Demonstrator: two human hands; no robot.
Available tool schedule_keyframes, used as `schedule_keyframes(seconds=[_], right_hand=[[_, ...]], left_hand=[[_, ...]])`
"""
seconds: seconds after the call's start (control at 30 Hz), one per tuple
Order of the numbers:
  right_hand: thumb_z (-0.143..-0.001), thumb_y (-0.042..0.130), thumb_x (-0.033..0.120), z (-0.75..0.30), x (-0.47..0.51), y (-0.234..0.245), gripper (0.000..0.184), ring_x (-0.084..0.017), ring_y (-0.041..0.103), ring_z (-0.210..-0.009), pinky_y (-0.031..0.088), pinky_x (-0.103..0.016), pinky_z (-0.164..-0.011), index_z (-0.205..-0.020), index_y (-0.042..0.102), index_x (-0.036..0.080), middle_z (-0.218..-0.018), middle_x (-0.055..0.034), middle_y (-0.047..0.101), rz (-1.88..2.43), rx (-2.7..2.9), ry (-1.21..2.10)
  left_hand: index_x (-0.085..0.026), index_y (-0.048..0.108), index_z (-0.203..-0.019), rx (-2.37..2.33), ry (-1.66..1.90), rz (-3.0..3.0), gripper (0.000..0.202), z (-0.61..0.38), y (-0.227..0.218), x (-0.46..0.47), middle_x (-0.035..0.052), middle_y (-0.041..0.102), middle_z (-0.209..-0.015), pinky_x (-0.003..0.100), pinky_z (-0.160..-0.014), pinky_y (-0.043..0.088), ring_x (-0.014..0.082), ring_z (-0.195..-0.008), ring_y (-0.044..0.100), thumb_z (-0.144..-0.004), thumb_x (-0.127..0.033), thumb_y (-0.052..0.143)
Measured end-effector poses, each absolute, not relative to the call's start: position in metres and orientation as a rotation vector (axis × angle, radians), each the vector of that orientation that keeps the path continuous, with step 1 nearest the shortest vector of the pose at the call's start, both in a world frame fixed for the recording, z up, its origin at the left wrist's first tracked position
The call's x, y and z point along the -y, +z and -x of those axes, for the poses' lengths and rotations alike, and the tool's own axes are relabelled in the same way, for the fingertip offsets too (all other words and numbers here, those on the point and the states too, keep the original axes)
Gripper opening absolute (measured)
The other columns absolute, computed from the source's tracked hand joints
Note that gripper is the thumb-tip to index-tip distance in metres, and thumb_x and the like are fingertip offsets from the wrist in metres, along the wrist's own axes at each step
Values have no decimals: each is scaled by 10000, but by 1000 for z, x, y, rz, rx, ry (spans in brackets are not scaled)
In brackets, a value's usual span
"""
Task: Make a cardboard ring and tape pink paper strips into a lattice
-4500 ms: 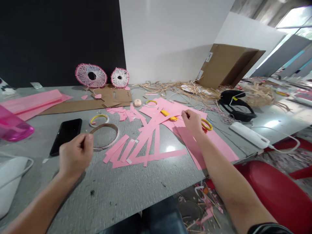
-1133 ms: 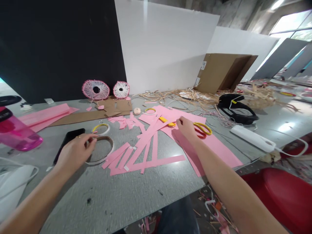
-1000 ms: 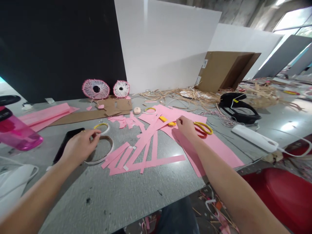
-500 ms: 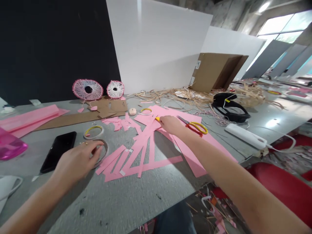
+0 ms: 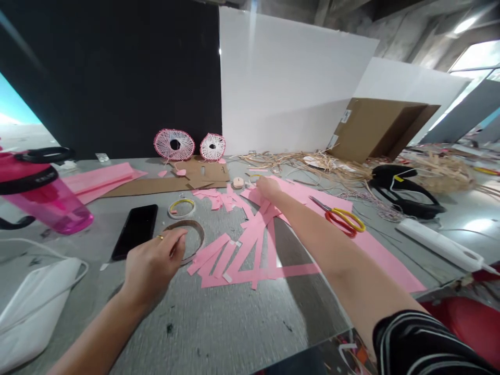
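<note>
My left hand (image 5: 154,263) is low over the table with its fingers curled in and a ring on one finger. It overlaps the left side of a brown tape roll (image 5: 200,232); whether anything is inside the fingers is hidden. Farther forward, my right hand (image 5: 269,188) is closed, palm down, over pink paper pieces, beside a small yellow-edged tape roll (image 5: 254,176). The back of the hand hides what the fingers grip. Pink strips (image 5: 250,250) lie crossed between my hands, with small white patches on some. Red-and-yellow scissors (image 5: 344,219) rest on a pink sheet (image 5: 385,260), right of my forearm.
Left are a phone (image 5: 136,229), white-and-yellow tape roll (image 5: 182,208), pink bottle (image 5: 50,192) and white device with cable (image 5: 39,312). Two string-wound rings (image 5: 175,144) stand behind on cardboard (image 5: 156,186). A black case (image 5: 410,192), power strip (image 5: 437,244) and cardboard box (image 5: 385,127) are right.
The view has swung left, bringing the bottle and white device further in. My left fingers have closed together. My right hand has moved to the small tape roll; a yellow item beside it is now hidden.
</note>
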State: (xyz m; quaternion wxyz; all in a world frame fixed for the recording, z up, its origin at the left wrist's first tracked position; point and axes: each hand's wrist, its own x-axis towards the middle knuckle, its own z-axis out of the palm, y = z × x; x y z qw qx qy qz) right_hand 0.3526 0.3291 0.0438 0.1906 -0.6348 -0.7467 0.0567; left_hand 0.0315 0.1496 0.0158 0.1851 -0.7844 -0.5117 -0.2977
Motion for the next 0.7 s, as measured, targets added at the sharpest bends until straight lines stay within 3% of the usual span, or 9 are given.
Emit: schedule_keyframes(seconds=[0.17,0.23,0.27,0.3,0.37,0.47,0.57,0.6,0.7], right_hand=[[-1007,455,270,-325,-272,68,219,-172,699,-909,558,-316,-816,-1095,625,164,-985,-51,723,1569,1943,316],[-954,514,341,-306,-232,67,157,-143,707,-740,561,-267,-694,-980,623,231,-797,24,716,1420,1956,477],[-901,566,347,-295,-212,65,111,-155,704,-689,559,-281,-650,-889,613,246,-747,29,706,1209,1889,737],[-851,606,367,-284,-194,62,102,-174,706,-670,558,-307,-628,-831,601,267,-737,34,705,1027,1811,941],[-821,592,406,-265,-165,55,118,-182,705,-642,561,-331,-603,-757,570,309,-676,73,684,954,1761,1034],[-865,525,413,-253,-146,52,116,-161,727,-679,586,-325,-634,-800,593,345,-702,126,703,1019,1823,1016],[-909,530,384,-282,-150,58,137,-119,737,-891,591,-293,-803,-969,647,424,-990,206,740,1309,2110,643],[-890,578,357,-302,-155,60,151,-133,716,-1004,568,-311,-891,-997,654,434,-1102,206,723,1408,2128,536],[-887,553,167,-383,-167,60,220,-242,625,-1212,451,-351,-1049,-1019,710,246,-1236,-60,710,1794,2031,265]], left_hand=[[-226,681,-1061,1488,-1146,2406,272,-50,31,-145,49,755,-916,318,-670,510,195,-733,683,-967,-329,448],[-226,662,-1133,1574,-1326,2499,309,-60,40,-144,60,746,-955,321,-682,532,192,-747,673,-960,-379,457],[-224,658,-1139,1622,-1421,2522,329,-65,43,-145,69,746,-989,328,-698,544,199,-780,681,-952,-413,464],[-221,665,-1110,1665,-1498,2532,341,-71,46,-145,79,747,-1017,342,-725,554,214,-827,691,-935,-449,480],[-222,687,-983,1743,-1579,2525,337,-82,49,-146,83,750,-1038,380,-800,560,248,-912,701,-888,-502,526],[-236,692,-824,1831,-1646,2515,287,-95,49,-146,50,760,-999,390,-876,551,266,-981,701,-846,-499,579],[-238,692,-809,1904,-1775,2431,277,-94,49,-148,38,770,-933,390,-886,550,255,-953,712,-866,-478,566],[-234,685,-803,1902,-1793,2398,287,-91,50,-149,43,769,-899,402,-895,543,253,-926,715,-879,-477,553],[-229,646,-785,1851,-1735,2349,307,-75,52,-155,40,729,-753,411,-883,528,232,-805,707,-921,-464,502]])
